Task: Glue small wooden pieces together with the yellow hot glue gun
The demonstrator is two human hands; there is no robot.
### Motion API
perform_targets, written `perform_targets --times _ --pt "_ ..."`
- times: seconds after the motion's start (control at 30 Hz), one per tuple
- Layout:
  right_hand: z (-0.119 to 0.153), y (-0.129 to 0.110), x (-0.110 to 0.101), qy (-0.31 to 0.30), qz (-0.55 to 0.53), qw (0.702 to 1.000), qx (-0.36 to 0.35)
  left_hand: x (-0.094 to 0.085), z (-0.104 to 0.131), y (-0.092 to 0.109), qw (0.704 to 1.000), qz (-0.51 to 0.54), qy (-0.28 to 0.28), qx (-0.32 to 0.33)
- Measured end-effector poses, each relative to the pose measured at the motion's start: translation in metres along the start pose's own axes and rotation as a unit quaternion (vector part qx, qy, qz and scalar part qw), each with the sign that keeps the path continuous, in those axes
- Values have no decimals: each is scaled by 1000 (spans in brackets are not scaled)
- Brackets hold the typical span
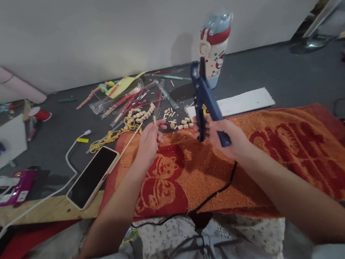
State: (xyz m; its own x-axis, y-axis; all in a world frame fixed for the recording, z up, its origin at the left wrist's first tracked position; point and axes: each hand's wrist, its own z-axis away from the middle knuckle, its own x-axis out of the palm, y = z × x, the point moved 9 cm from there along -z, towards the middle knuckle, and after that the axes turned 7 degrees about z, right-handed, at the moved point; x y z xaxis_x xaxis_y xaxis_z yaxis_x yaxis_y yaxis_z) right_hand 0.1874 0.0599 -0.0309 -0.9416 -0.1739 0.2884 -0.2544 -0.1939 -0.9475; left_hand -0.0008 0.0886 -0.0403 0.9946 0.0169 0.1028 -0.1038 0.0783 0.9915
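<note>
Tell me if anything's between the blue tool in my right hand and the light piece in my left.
Nothing visible stands between the blue tool in your right hand and the light piece in your left hand; the loose wooden pieces seem to lie lower, on the table.

hands: 2 (left hand (150,139), right hand (223,134)) | blue hand tool (208,96): 1 | wooden tip (154,118) in fingers: 1 | long thin stick (130,140): 1 | phone (93,176): 1 | bottles: 2 (pink (18,84), patterned (217,53)) | towel (213,162): 1 | yellow sheet (125,84): 1 | white strip (246,102): 1 | small wooden pieces (185,122): many, uncountable
</note>
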Motion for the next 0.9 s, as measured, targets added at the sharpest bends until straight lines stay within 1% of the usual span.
perform_targets --times 0.07,0.1,0.17,0.23,0.33,0.37,0.43,0.5,0.57,0.67,0.73,0.8,0.9 --pt "-3 -2 -5 8 -47 999 4 -3 -1 9 995 -82 1 54" --pt "-4 -3 -7 9 -59 998 7 -3 0 14 987 -136 -1 89" --pt "-6 -3 -10 10 -67 998 13 2 3 24 954 -255 -9 158" --pt "-7 -3 -12 15 -68 998 9 9 6 26 908 -370 -25 193" --pt "-9 -2 -13 17 -65 998 0 16 5 15 846 -500 -63 173" --pt "-10 -1 -12 13 -64 998 0 17 4 11 831 -528 -74 161" --pt "-11 2 -11 11 -61 998 3 18 3 6 811 -559 -94 145" --pt "-11 3 -14 23 -54 998 4 19 1 5 805 -567 -104 143" --pt "-12 4 -17 36 -39 999 8 18 -1 5 806 -562 -111 146" --pt "-12 4 -18 32 -14 999 13 17 -5 4 808 -558 -114 149" --pt "-12 4 -18 28 -13 999 11 14 -9 3 810 -558 -105 148" --pt "-13 3 -19 34 -22 999 7 12 -11 4 819 -546 -93 153" --pt "-13 4 -20 49 -44 998 10 11 -9 12 843 -509 -58 164"
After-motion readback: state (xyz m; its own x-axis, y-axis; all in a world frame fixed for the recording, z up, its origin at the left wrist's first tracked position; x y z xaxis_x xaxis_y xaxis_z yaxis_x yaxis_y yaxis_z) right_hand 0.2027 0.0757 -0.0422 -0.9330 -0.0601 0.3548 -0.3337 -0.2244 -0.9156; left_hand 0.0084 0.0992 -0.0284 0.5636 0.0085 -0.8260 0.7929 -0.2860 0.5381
